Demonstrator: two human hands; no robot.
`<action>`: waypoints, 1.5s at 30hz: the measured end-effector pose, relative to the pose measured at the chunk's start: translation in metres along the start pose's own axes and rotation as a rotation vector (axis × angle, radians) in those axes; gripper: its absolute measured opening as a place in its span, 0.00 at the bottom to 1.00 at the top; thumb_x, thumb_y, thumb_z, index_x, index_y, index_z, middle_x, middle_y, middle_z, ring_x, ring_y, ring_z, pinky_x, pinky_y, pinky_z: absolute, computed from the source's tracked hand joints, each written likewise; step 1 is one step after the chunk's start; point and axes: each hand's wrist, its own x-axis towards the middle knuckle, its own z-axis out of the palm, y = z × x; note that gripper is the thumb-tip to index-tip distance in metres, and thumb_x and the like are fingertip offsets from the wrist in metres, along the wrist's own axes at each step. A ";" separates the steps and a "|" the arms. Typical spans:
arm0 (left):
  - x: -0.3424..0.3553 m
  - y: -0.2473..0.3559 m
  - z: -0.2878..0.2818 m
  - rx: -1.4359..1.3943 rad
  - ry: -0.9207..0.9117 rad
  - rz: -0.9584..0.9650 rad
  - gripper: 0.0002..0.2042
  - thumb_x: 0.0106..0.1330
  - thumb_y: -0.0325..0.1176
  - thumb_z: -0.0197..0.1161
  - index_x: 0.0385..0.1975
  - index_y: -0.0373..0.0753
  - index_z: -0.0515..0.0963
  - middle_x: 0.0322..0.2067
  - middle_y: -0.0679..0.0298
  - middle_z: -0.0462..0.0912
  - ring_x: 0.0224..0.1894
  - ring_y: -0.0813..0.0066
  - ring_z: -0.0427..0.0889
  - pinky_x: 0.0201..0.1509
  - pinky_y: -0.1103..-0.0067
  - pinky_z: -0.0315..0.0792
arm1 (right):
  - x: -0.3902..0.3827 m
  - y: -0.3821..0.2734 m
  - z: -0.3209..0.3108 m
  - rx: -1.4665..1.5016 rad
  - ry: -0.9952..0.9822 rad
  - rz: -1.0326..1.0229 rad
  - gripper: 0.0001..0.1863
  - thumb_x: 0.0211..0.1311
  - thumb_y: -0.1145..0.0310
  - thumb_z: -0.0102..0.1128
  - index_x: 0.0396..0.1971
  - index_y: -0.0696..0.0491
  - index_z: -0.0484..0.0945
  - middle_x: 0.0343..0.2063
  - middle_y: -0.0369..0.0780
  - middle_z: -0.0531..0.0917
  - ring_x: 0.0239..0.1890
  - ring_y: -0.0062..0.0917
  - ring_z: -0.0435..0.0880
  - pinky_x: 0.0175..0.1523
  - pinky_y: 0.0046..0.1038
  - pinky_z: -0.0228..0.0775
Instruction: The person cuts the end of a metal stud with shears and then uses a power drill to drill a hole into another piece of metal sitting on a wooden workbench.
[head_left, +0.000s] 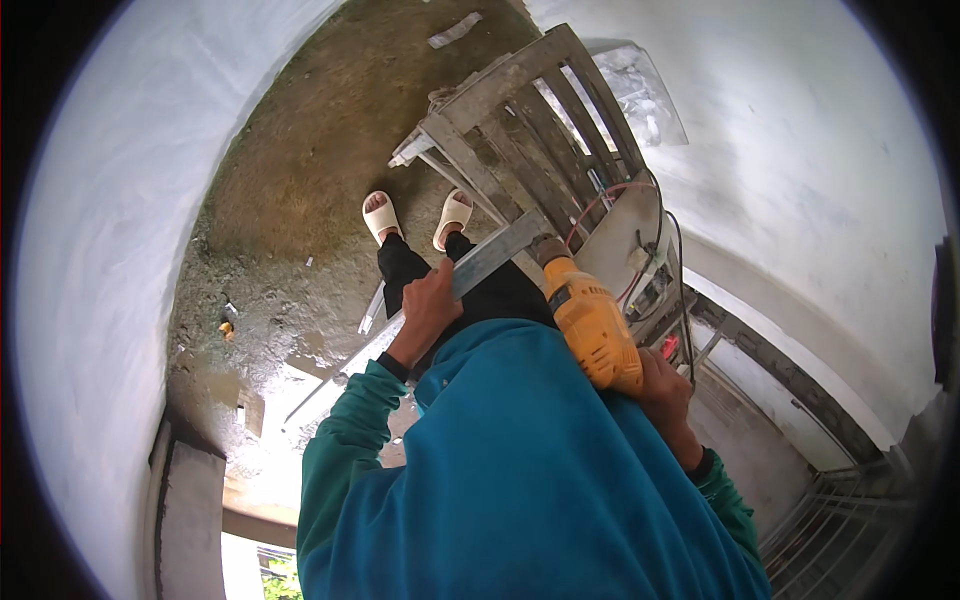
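Observation:
My left hand [430,312] is closed around a long silver metal bar [500,248], which slants from the lower left up to the wooden slats. In my right hand [665,393] is the rear end of an orange-yellow power drill [594,325]; its grip and trigger are mostly hidden. The drill's dark chuck [546,248] is right at the upper end of the bar. Whether a bit touches the metal I cannot tell. Both the bar and the drill lie close in front of my blue top.
A worn wooden slatted frame [520,135] stands ahead, with a clear plastic bag [645,100] behind it. Dark cords [683,270] and a reddish cable run over a cluttered board at the right. White walls flank the damp, dirty floor [290,180]. Metal bars [835,530] stand lower right.

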 end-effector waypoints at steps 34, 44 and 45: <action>0.005 -0.008 0.005 -0.007 0.007 0.083 0.20 0.48 0.32 0.66 0.40 0.40 0.66 0.28 0.53 0.81 0.28 0.50 0.83 0.29 0.60 0.75 | -0.006 -0.044 0.005 -0.020 -0.129 0.194 0.13 0.54 0.62 0.63 0.28 0.55 0.72 0.23 0.42 0.77 0.25 0.36 0.81 0.28 0.35 0.72; 0.003 -0.005 0.001 -0.030 0.001 0.047 0.17 0.49 0.33 0.65 0.37 0.40 0.67 0.28 0.54 0.81 0.29 0.49 0.82 0.31 0.59 0.75 | -0.003 -0.041 0.000 -0.021 -0.103 0.193 0.15 0.50 0.61 0.66 0.31 0.54 0.74 0.23 0.41 0.77 0.25 0.36 0.81 0.29 0.35 0.72; 0.003 -0.005 0.001 -0.030 -0.006 0.041 0.17 0.49 0.33 0.65 0.38 0.40 0.67 0.29 0.54 0.81 0.29 0.49 0.82 0.31 0.59 0.75 | -0.001 -0.041 -0.003 -0.035 -0.099 0.190 0.15 0.49 0.61 0.67 0.31 0.54 0.75 0.23 0.41 0.78 0.26 0.36 0.81 0.29 0.35 0.73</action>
